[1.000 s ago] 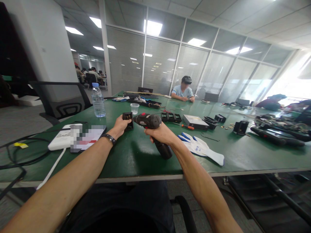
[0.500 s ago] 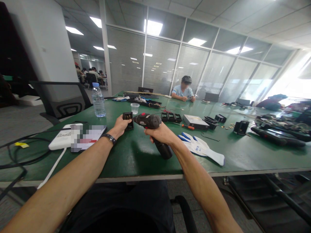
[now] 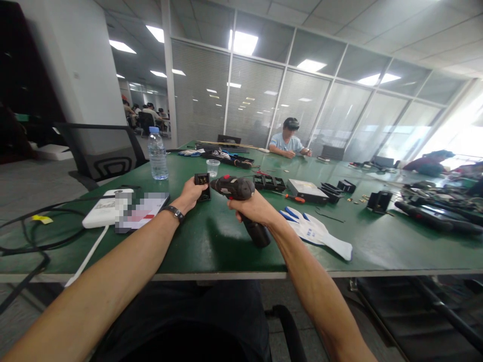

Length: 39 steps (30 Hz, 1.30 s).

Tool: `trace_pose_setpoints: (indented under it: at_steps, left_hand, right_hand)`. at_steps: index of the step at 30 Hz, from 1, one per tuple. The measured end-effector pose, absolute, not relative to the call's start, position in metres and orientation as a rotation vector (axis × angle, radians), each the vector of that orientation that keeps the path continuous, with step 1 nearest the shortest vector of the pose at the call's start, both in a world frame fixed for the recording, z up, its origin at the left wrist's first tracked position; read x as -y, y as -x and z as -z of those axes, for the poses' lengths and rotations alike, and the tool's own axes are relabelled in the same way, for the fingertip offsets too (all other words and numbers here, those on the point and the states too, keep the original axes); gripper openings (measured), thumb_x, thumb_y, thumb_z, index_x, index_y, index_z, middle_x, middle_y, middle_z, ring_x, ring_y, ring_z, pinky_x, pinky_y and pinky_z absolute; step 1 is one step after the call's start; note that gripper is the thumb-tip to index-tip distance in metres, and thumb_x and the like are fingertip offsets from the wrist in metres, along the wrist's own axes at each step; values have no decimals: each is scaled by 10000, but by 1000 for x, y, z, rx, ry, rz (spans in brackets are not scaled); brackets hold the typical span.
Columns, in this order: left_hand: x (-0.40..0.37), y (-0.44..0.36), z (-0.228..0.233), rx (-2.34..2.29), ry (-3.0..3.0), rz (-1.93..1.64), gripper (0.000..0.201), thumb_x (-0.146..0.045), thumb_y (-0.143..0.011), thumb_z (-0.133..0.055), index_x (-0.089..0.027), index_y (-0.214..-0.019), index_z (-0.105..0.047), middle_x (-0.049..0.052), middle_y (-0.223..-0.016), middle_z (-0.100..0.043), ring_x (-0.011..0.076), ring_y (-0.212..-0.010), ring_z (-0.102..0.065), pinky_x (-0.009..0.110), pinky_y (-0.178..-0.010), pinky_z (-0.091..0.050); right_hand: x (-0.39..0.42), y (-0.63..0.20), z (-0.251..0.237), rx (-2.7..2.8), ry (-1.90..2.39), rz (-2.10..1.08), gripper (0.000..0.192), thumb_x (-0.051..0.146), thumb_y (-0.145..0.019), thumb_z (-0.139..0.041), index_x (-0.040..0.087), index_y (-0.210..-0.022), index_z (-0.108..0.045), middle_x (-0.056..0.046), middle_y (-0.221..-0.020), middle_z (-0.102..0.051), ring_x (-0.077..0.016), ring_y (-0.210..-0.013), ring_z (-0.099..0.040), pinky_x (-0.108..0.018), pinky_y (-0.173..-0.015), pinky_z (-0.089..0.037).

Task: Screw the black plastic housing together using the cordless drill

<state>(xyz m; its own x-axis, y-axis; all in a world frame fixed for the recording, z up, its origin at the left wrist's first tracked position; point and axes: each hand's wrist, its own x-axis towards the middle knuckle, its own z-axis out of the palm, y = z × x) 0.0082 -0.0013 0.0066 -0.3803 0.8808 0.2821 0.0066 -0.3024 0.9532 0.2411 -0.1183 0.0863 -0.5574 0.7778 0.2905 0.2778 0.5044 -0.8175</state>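
Observation:
My left hand [image 3: 191, 194] grips a small black box-like part [image 3: 204, 194] with brassy bits inside, held upright over the green table. My right hand [image 3: 252, 207] is wrapped round the handle of a black cordless drill [image 3: 237, 187]. The drill's nose points left at the black part, its tip right beside it; I cannot tell whether they touch. Just behind the part stands a clear plastic cup [image 3: 213, 168]. A white work glove with blue fingertips [image 3: 315, 230] lies to the right of my right hand.
On the left are a water bottle [image 3: 158, 157], a white device [image 3: 101, 211] with cables and a phone [image 3: 145, 213]. To the right lie an orange-handled screwdriver [image 3: 296, 199], a silver box-shaped unit [image 3: 306, 191] and black frames [image 3: 268, 182]. A person [image 3: 289, 141] sits across the table.
The whole view has shifted slightly. My hands hold the same black part and drill, in nearly the same pose.

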Motion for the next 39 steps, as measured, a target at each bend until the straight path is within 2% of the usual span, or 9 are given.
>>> trace_pose_setpoints:
  at_steps: [17,24,39]
  left_hand:
    - [-2,-6,-4,-1266,-1203,-1758,420,-186,-556,-723,-161,-968,-641,50,-887,-680,189,-798,-627,378,-807,-513]
    - [-1,-6,-4,-1254,-1206,-1754,445,-196,-549,-728,-164,-983,-639,58,-911,-679,196,-811,-628,380,-799,-514]
    - [-2,-5,-4,-1271,-1201,-1738,442,-197,-560,-730,-169,-990,-636,53,-884,-681,198,-818,-636,383,-812,-517]
  right_hand:
    - [120,-241,-87,2091,866,-961,73,197,-726,-569,191,-783,-523,52,-474,-533,-127,-401,-545,-194,-383,-418]
    - [119,-241,-87,2110,874,-943,51,207,-737,-559,188,-717,-515,46,-450,-533,-122,-389,-534,-192,-379,-413]
    - [119,-241,-87,2102,907,-953,60,222,-730,-570,189,-720,-521,39,-466,-546,-122,-407,-540,-198,-393,-420]
